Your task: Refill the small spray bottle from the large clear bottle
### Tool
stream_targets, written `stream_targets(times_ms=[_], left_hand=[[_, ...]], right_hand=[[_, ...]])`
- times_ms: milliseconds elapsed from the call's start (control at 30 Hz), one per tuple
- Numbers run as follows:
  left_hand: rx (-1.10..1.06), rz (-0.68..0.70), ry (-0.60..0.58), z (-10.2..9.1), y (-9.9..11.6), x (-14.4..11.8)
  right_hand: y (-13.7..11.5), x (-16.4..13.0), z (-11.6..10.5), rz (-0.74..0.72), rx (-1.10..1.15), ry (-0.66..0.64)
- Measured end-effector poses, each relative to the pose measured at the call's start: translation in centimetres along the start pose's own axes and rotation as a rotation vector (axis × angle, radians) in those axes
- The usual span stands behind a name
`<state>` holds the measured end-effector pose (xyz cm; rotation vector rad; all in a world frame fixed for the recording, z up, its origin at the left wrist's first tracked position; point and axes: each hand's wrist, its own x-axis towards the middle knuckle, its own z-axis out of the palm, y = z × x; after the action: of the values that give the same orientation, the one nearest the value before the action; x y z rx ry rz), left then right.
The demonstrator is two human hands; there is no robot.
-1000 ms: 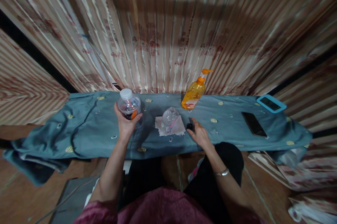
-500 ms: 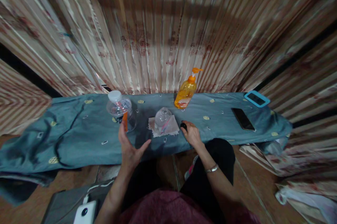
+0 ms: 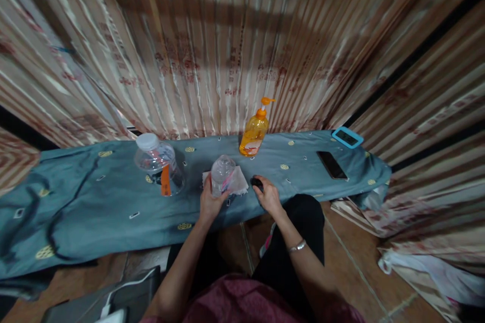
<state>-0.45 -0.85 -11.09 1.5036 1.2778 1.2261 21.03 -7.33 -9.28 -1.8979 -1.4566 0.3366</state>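
Left hand (image 3: 210, 200) clasps the small clear bottle (image 3: 222, 174); just right of that bottle, the right hand (image 3: 267, 195) half covers a dark object (image 3: 256, 182), grip indistinct

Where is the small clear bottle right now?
Center of the head view, the small clear bottle stands on a white cloth, gripped by the left hand.

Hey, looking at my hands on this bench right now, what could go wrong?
1. Your left hand grips the small clear bottle standing on a loose tissue; the tissue might slide and the bottle tip.
2. Your right hand covers a small black cap near the bench's front edge; it may roll off.
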Motion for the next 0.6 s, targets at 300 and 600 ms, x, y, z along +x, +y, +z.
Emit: stream_targets(times_ms=[300, 600], left_hand=[[0.007, -0.033, -0.038, 0.4, 0.5, 0.6], [-0.04, 0.013, -0.101, 0.1, -0.4, 0.7]], right_hand=[[-0.1, 0.5, -0.6, 0.091, 0.251, 0.013], [-8.1, 2.8, -4.6, -0.08, 0.524, -0.063]])
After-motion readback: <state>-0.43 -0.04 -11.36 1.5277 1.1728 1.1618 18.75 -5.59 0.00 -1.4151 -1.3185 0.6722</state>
